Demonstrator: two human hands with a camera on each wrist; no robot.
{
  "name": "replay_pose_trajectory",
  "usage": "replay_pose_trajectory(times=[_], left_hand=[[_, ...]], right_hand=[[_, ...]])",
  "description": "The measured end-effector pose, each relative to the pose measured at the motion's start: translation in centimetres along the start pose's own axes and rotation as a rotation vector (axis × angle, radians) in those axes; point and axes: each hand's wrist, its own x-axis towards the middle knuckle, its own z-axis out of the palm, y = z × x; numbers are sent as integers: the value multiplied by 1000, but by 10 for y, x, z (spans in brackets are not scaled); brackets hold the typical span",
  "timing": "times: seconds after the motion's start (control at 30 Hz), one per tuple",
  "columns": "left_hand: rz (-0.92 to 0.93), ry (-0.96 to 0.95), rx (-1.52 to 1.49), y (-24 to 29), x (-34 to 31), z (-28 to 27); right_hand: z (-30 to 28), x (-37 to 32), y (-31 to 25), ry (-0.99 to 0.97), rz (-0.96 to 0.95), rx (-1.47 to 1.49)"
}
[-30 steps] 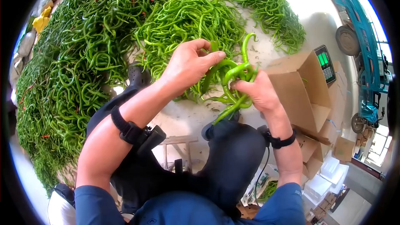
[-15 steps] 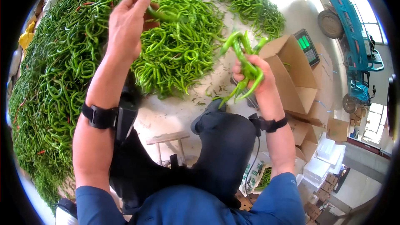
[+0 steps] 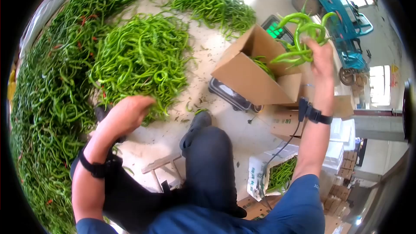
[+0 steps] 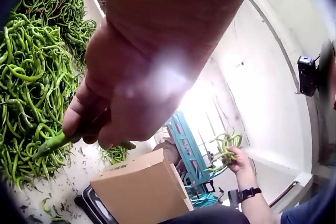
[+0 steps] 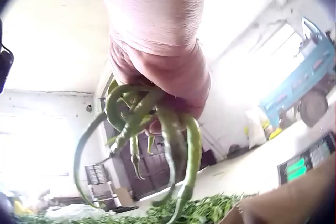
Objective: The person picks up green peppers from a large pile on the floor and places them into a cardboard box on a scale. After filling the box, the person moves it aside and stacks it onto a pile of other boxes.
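Raised at the right, above the scale side of an open cardboard box (image 3: 242,67), my right hand (image 3: 321,56) grips a bunch of long green chili peppers (image 3: 310,30). In the right wrist view those peppers (image 5: 168,140) hang curling from the fingers. My left hand (image 3: 130,115) is low by the near edge of a heap of green chili peppers (image 3: 138,60). Its fingers curl around a single green chili pepper (image 4: 52,144), whose end sticks out in the left wrist view. More peppers (image 3: 262,66) lie inside the box.
A larger bank of chili peppers (image 3: 47,104) with some red ones curves along the left. A scale with a lit green display (image 3: 274,29) stands behind the box. Nearby are a wooden stool (image 3: 162,164), a sack of peppers (image 3: 281,175) and a blue cart (image 3: 336,8).
My right hand has swung right and up with its bunch, past the box. My left hand reached over the heap, then came back down with a pepper. The head view has turned right.
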Motion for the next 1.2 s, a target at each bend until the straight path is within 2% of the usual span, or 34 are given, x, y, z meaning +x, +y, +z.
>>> replay_pose_trajectory(times=[0.1, 0.23, 0.33, 0.4, 0.43, 0.5, 0.57, 0.63, 0.7, 0.73, 0.77, 0.83, 0.9, 0.97, 1.03, 1.1, 1.17, 1.2], left_hand=[[-41, -52, 38, 7, 0, 7], [-62, -49, 20, 17, 5, 8], [-94, -39, -6, 21, 8, 8], [-108, -82, -28, 27, 11, 4], [-123, -92, -39, 26, 12, 5], [-136, -101, -34, 22, 16, 8], [-130, -131, 8, 19, 24, 12], [-118, -115, 5, 25, 34, 13], [-155, -97, -31, 41, 44, 9], [-107, -33, -3, 40, 46, 12], [-173, -14, -65, 42, 47, 14], [-296, 26, -190, 50, 51, 17], [-318, 114, -355, 48, 57, 26], [-341, 220, -589, 57, 70, 34], [-271, 234, -785, 70, 85, 39], [-245, 200, -855, 88, 98, 52], [-273, 103, -838, 99, 107, 72], [-281, 86, -896, 103, 111, 87]], right_hand=[[-55, 18, 2, 109, -117, -410], [-79, 18, 24, 211, 26, -575], [-101, 18, 65, 86, 70, -498], [-105, 28, 76, -72, 282, -723], [-103, 35, 82, -156, 388, -830], [-86, 59, 123, -468, 370, -773], [-36, 76, 152, -689, 377, -813], [8, 82, 189, -723, 341, -904], [19, 85, 193, -622, 303, -868], [25, 84, 190, -577, 284, -849], [19, 77, 183, -473, 352, -596], [12, 43, 161, -83, -21, -407], [23, -21, 89, -120, 85, -310], [50, -84, 52, -351, 115, -220], [93, -139, 63, -428, -62, -110], [132, -179, 82, -343, -383, -390], [151, -206, 112, -341, -336, -434], [141, -216, 119, -264, -307, -431]])
